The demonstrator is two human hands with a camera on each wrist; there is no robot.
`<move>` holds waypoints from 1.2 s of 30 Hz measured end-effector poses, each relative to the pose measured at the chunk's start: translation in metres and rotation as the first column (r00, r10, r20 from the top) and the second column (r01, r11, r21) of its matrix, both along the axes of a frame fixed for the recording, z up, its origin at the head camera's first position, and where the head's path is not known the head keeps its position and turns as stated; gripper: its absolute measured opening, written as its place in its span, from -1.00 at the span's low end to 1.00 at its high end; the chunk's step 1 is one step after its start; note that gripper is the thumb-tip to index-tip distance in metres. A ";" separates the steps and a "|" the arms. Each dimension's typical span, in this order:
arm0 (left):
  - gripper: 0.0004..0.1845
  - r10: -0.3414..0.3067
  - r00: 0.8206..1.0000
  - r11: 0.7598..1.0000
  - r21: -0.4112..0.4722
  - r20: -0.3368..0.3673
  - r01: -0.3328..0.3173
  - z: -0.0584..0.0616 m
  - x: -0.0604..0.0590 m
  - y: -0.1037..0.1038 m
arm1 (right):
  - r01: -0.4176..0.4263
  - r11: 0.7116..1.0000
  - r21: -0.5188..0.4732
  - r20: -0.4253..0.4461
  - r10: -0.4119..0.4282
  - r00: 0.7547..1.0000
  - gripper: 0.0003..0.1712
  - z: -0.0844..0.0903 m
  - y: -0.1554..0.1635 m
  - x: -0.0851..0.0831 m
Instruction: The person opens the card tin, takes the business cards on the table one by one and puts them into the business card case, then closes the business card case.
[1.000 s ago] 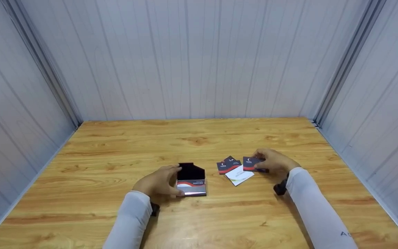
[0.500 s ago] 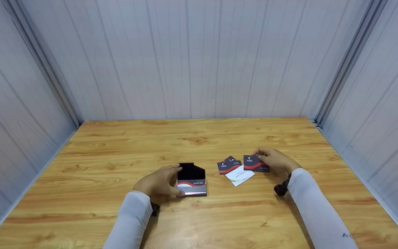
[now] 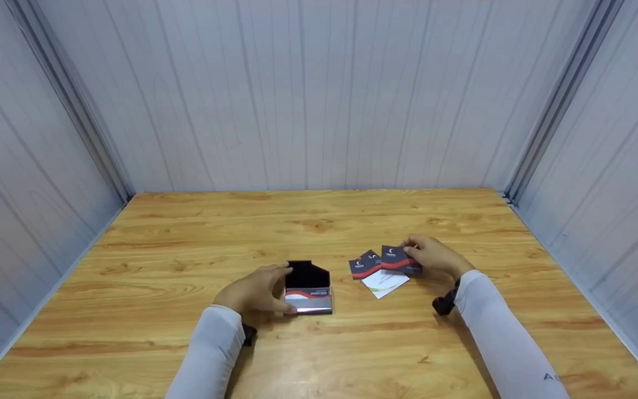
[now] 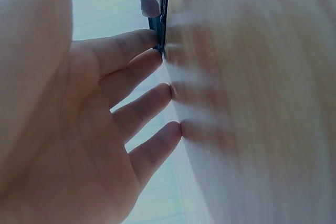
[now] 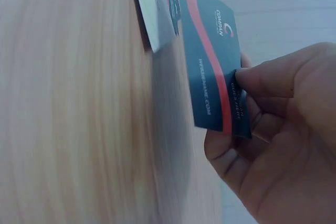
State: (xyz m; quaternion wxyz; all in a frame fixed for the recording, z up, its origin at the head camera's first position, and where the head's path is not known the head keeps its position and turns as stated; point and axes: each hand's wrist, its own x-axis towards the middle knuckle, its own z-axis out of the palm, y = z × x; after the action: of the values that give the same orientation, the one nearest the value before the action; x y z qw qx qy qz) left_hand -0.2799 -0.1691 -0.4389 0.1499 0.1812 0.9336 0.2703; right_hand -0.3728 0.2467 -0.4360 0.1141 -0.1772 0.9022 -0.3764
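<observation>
We are pinching the dark business card (image 5: pixel 212 66) by its near edge in the right hand (image 3: pixel 435 256), lifted above loose cards (image 3: pixel 377 270) at 9 o'clock; thin, light, bendable, probably slick. Left hand (image 3: pixel 253 291), fingers straight, is steadying the open card case (image 3: pixel 308 288)

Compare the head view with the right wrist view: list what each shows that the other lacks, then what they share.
Head view only: the left hand resting against the open card case, the white card lying face up, the whole wooden table and the grey walls.

Right wrist view only: the grip itself, thumb on the card's face with fingers behind it, and the card lifted off the wood.

Both: the right hand pinching a dark card with a red stripe, and the loose cards beside it.
</observation>
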 end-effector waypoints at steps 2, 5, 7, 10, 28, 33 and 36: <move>0.09 0.004 1.000 1.000 0.002 0.007 -0.004 0.000 0.000 0.000 | 0.010 1.000 -0.020 0.012 -0.009 1.000 -0.70 0.000 -0.005 0.000; 0.09 0.004 1.000 1.000 -0.001 0.014 -0.004 0.000 0.001 0.000 | 0.023 0.998 -0.053 0.028 -0.022 0.999 -0.69 0.000 -0.013 0.001; 0.10 0.002 1.000 1.000 -0.003 0.015 -0.002 0.001 0.000 0.000 | 0.021 0.997 -0.068 0.025 -0.019 1.000 -0.68 0.000 -0.019 0.002; 0.09 -0.001 1.000 1.000 0.002 0.010 0.001 0.001 0.000 -0.001 | 0.020 0.996 -0.090 0.028 -0.018 0.999 -0.68 0.001 -0.031 0.004; 0.10 -0.011 1.000 1.000 -0.021 -0.013 0.010 0.000 -0.001 0.000 | -0.134 0.982 -0.130 -0.087 0.123 0.989 -0.79 0.003 -0.114 0.020; 0.11 -0.007 1.000 1.000 -0.023 -0.012 0.006 -0.001 -0.003 0.000 | -0.166 0.974 -0.152 -0.097 0.152 0.984 -0.80 0.002 -0.131 0.024; 0.11 -0.002 1.000 1.000 -0.017 -0.008 0.002 -0.001 -0.003 -0.001 | -0.173 0.970 -0.168 -0.105 0.157 0.982 -0.82 0.001 -0.141 0.026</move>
State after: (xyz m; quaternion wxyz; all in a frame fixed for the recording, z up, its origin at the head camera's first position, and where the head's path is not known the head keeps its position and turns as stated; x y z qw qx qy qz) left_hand -0.2831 -0.1699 -0.4404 0.1480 0.1819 0.9363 0.2613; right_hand -0.3466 0.1058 -0.4346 0.0875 -0.2781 0.8516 -0.4357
